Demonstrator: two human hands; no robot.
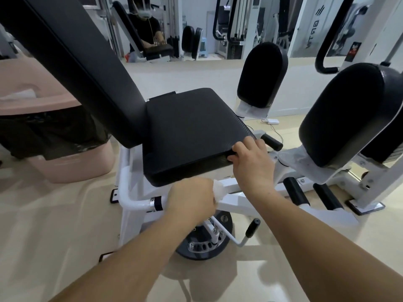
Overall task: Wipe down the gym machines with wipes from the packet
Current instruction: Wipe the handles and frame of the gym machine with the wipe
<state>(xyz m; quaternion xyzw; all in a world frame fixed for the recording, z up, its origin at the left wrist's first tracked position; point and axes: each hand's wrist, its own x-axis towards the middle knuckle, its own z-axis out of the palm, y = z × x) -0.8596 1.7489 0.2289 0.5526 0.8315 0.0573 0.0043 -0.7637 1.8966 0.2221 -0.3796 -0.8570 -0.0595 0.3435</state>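
In the head view, the left hand (192,199) is clutching a crumpled white wipe (219,190) and pressing it against the machine's white frame (135,202), just under the near edge of the black seat pad (192,131). The right hand (250,162) is grasping the near right corner of that pad, with its fingers curling over the corner.

The long black backrest (72,62) is leaning up and away toward the far left. On the right, two black leg pads are standing upright on white arms: the near leg pad (349,114) is looming large at the right edge, and the far leg pad (261,73) is sitting beyond the seat.

Under the seat, near the floor, a round black plate (205,240) with a ring of holes is showing, with a black-tipped lever (253,227) just to its right.

At the left, a pink bin (72,168) lined with a black bag is standing on the floor beside the backrest. A mirror (196,25) on the far wall is reflecting a person bending over the seat.
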